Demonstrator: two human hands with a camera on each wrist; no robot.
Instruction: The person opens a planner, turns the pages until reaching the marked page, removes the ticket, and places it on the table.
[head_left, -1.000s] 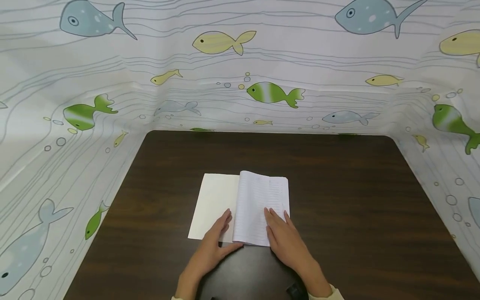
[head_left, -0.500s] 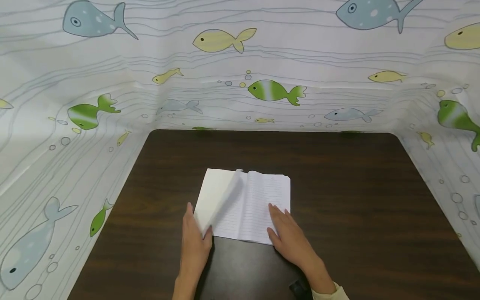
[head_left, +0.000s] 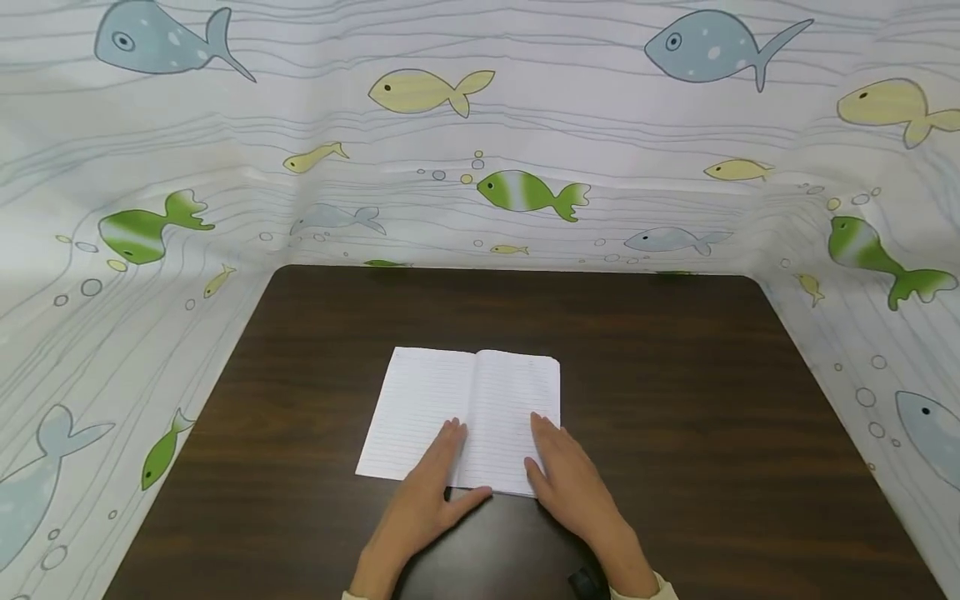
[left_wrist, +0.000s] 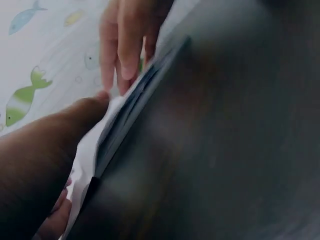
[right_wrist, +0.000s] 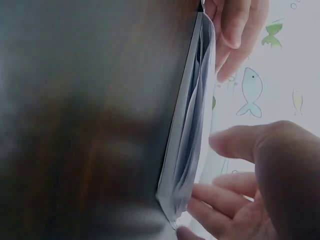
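Note:
An open notebook point(head_left: 420, 392) with lined white pages lies flat on the dark wooden table. My left hand point(head_left: 423, 496) rests over the lower part near the centre fold, its fingers extended and its thumb stretched out to the right along the bottom edge. On the right page lies my right hand point(head_left: 573, 479), fingers pointing away from me and fairly straight. Seen edge-on in the right wrist view, the notebook point(right_wrist: 192, 115) shows its stacked pages slightly fanned. The left wrist view also shows the notebook's edge point(left_wrist: 135, 105) beside both hands.
The dark brown table point(head_left: 675, 400) extends around the notebook on all sides. A white cloth point(head_left: 585, 125) printed with fish surrounds its far and side edges. A small black object point(head_left: 583, 583) sits at the near edge by my right wrist.
My left hand turned a page over to the left and came back toward the fold. Lined paper now shows on both sides. My right hand stayed on the right page.

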